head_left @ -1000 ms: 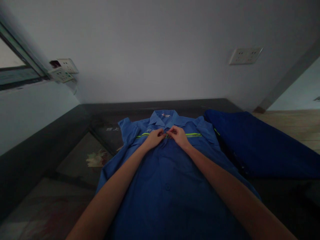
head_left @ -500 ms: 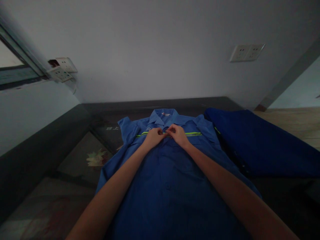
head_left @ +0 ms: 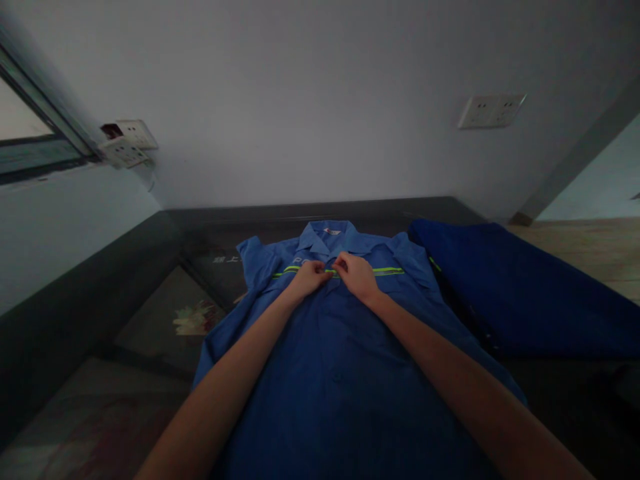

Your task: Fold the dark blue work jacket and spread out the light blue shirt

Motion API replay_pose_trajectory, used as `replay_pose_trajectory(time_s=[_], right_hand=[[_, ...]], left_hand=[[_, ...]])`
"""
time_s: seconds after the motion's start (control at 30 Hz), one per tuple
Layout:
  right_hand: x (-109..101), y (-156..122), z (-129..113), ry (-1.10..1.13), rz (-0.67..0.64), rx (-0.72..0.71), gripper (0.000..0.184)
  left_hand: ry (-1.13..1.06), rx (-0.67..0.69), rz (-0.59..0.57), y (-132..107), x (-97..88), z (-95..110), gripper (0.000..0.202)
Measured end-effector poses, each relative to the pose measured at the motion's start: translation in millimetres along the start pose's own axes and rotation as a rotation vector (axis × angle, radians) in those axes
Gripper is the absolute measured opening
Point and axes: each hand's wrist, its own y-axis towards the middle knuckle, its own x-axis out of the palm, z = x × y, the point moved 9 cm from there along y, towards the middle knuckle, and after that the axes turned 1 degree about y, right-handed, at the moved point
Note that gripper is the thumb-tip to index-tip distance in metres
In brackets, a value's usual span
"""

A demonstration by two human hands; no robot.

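Observation:
A blue work shirt (head_left: 345, 340) lies spread face up, its collar at the far end and a yellow-green and grey reflective stripe (head_left: 389, 271) across the chest. At the front opening, my left hand (head_left: 309, 276) pinches the shirt's edge at the stripe. Close on its right, my right hand (head_left: 356, 273) is closed, thumb and fingertips together at the same front edge. The fingers hide whatever button or buttonhole lies there. Lower on the front, a button (head_left: 337, 377) shows on the shirt.
Darker blue folded cloth (head_left: 520, 287) lies to the right of the shirt. Both rest on a dark, glossy surface (head_left: 150, 293) with a flower print at left. A wall with a double socket (head_left: 492, 111) rises behind, and more sockets (head_left: 130, 143) hang at the left corner.
My fingertips have drawn slightly apart at the stripe, and a bit of yellow-green now shows between them. The left hand has shifted slightly down; lettering left of the opening shows more.

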Motion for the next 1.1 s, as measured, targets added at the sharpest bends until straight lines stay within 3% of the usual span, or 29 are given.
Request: replay_pose_trajectory(time_s=[0.27,0.53,0.77,1.1], right_hand=[[-2,-4,-10,-0.186,-0.049,-0.037,0.007],[4,-9,-18,-0.355,-0.084,-0.140,0.017],[14,-12,-20,-0.347,-0.081,-0.234,0.022],[20,-14,-17,-0.314,-0.128,-0.179,0.023]], left_hand=[[0.067,0.022,0.014,-2,1.5,2,0.022],[0.219,0.061,0.079,-8,-4.4,17,0.021],[0.437,0.061,0.168,-11,-12.6,26,0.019],[0.754,0.023,0.204,-24,-3.8,32,0.025]])
